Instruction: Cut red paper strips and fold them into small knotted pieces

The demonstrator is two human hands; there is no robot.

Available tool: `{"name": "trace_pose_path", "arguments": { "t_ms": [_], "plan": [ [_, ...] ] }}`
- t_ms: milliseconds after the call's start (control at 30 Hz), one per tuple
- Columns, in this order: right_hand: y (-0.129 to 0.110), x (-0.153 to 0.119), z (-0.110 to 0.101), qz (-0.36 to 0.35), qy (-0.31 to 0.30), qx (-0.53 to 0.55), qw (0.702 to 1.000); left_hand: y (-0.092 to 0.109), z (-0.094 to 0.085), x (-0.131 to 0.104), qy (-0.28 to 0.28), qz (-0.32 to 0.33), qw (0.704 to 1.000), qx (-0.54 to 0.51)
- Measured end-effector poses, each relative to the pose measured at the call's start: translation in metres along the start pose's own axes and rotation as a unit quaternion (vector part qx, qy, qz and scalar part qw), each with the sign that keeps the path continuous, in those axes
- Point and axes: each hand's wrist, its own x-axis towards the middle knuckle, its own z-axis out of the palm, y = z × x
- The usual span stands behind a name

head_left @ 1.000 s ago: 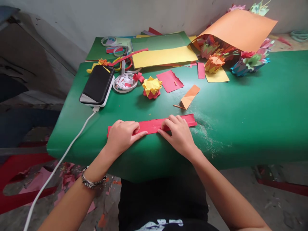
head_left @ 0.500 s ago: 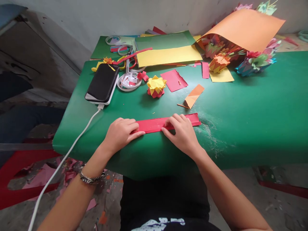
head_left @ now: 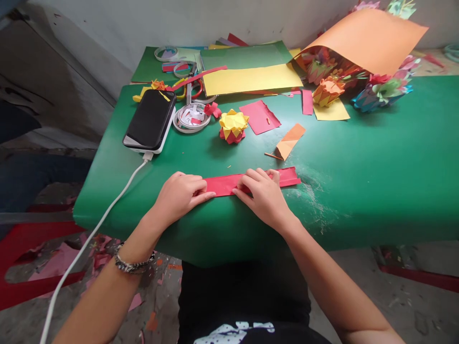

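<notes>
The left hand and the right hand both lay flat on a red strip at the near edge of the green worktop, fingers spread and pressing the paper down rather than gripping it. The left hand covered the strip's left end, its fingertips pointing right; the right hand sat over the middle, and the strip's right end stuck out past it. A short bare stretch of red showed between the two hands, so they were close but not touching. A bracelet ringed the left wrist.

Behind the strip, an orange scrap lay near its right end, and a folded yellow-and-red flower sat further back, with a red square just beside it. To the left a phone rested on a white power bank, a white cable running from it off the worktop's near edge. A tape roll stood between the phone and the flower. At the back lay a yellow sheet on green paper, and at the far right a curved orange sheet arched over a cluster of paper flowers
</notes>
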Motion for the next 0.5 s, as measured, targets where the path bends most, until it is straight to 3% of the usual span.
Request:
{"name": "trace_pose_path", "arguments": {
  "t_ms": [233, 400, 500],
  "plan": [
    [-0.002, 0.001, -0.003, 0.004, -0.016, -0.019, 1.0, 0.004, -0.007, 0.002, -0.04, -0.004, 0.998, 0.041],
    [-0.002, 0.001, -0.002, -0.001, -0.005, -0.024, 1.0, 0.023, -0.007, 0.005, 0.004, -0.012, 0.991, 0.136],
    [-0.001, 0.001, 0.0, -0.003, 0.001, -0.029, 1.0, 0.036, 0.001, 0.01, 0.029, -0.041, 0.991, 0.126]
  ]
}}
